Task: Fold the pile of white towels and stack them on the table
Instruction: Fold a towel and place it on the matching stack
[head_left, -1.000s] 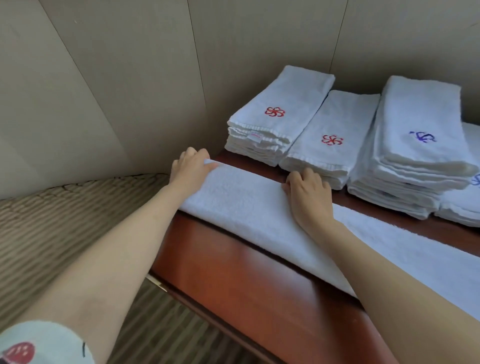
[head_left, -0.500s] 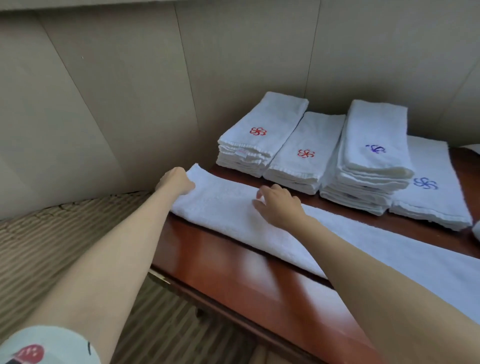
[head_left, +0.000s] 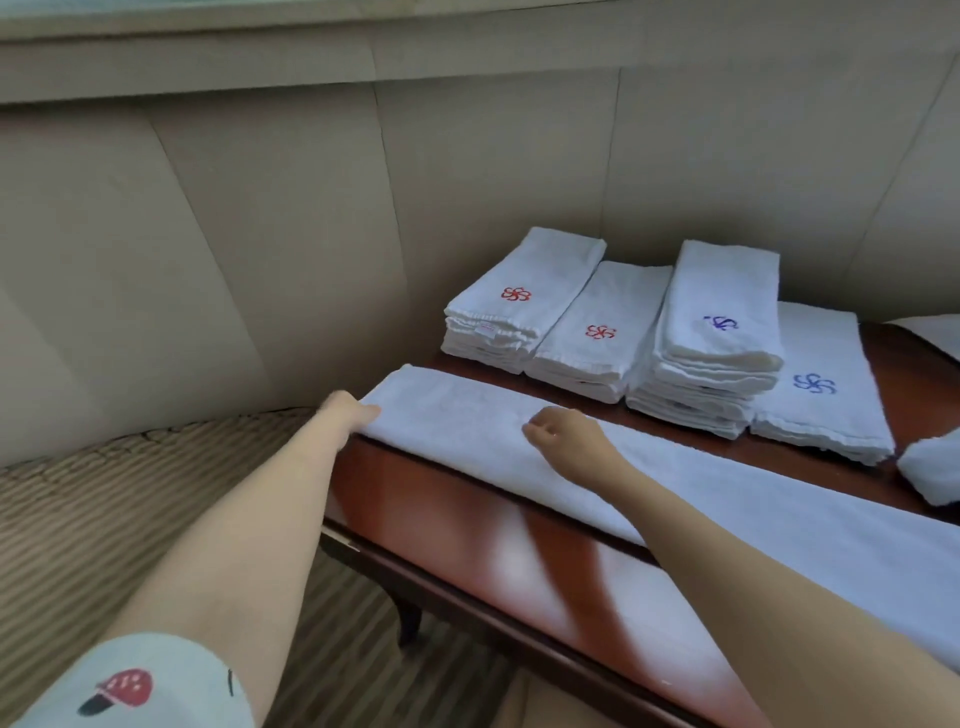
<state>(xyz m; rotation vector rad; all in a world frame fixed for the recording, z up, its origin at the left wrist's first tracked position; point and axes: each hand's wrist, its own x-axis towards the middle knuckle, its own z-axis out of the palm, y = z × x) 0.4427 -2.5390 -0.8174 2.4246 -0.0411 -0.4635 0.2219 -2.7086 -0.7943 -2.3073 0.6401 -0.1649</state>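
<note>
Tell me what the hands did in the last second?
The left hand slid from on top of the long towel to grip its end. The right hand, flat before, lifted and curled. The folded stacks stayed put.

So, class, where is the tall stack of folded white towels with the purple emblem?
In the head view, the tall purple-emblem stack stands at the back right of the wooden table, between two lower stacks.

Beige panelled wall (head_left: 260, 234) — striped carpet (head_left: 78, 519) — glossy red-brown wooden table (head_left: 467, 535).
</note>
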